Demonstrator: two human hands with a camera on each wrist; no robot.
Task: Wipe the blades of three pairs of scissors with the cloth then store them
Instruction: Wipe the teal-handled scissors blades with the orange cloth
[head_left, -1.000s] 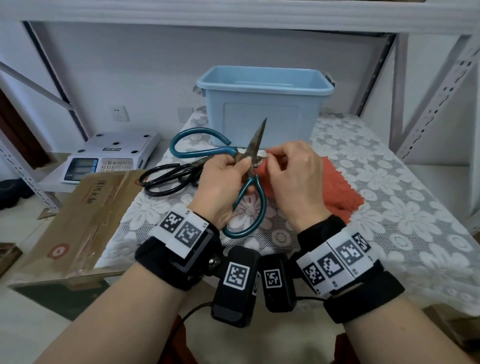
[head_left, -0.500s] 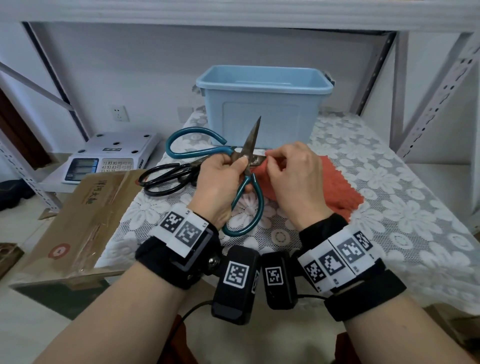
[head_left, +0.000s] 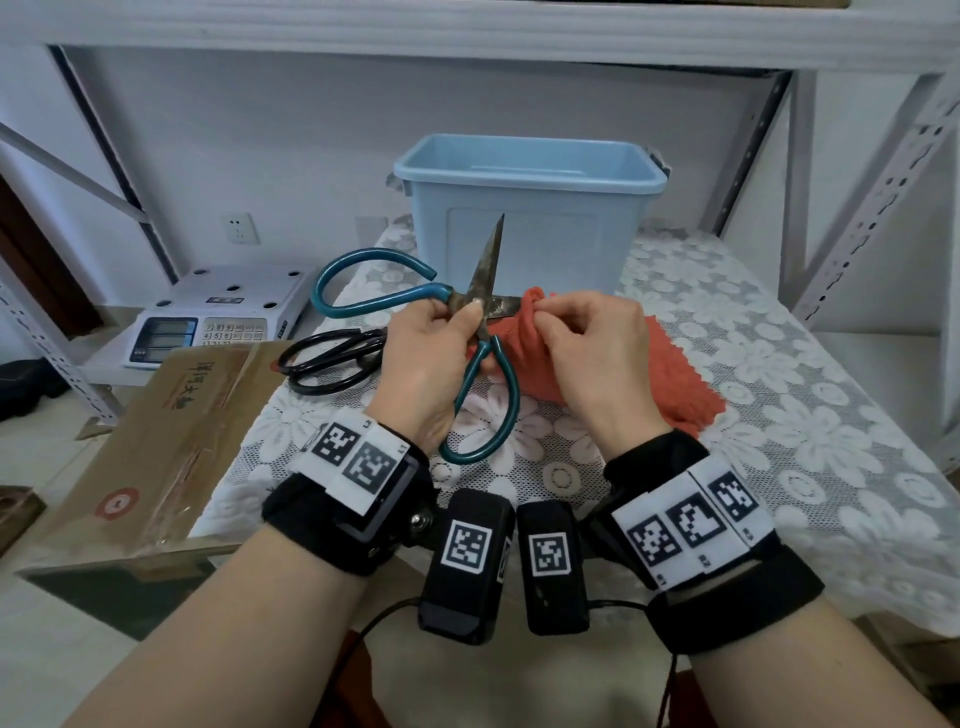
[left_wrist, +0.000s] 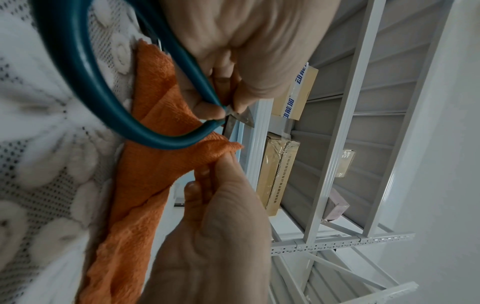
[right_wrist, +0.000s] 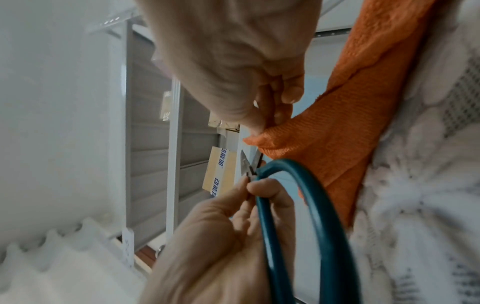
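- The table (head_left: 779, 415), covered in a lace cloth, is carrying everything; the blue bin (head_left: 530, 218) is standing open at its far edge, the likely place for storing.
- The orange cloth (head_left: 675, 384) is lying partly on the table to the right, with one end bunched up and lifted to the blade.
- The teal scissors (head_left: 488, 415) are being held above the table, spread wide: one rusty blade is pointing up toward the bin, the other is pointing right into the cloth.
- The black scissors (head_left: 332, 358) are lying on the table to the left, waiting; a third pair is not visible.
- The left hand (head_left: 431, 364) is gripping the teal scissors at the pivot, thumb pressing by the blade root.
- The right hand (head_left: 587, 343) is pinching the bunched cloth around the sideways blade.
- For wiping well, the cloth should probably be sliding from pivot to tip, with fingers staying on the flat sides and off the cutting edge.
- The left grip needs staying firm so the blades are not swinging shut on the wiping fingers.
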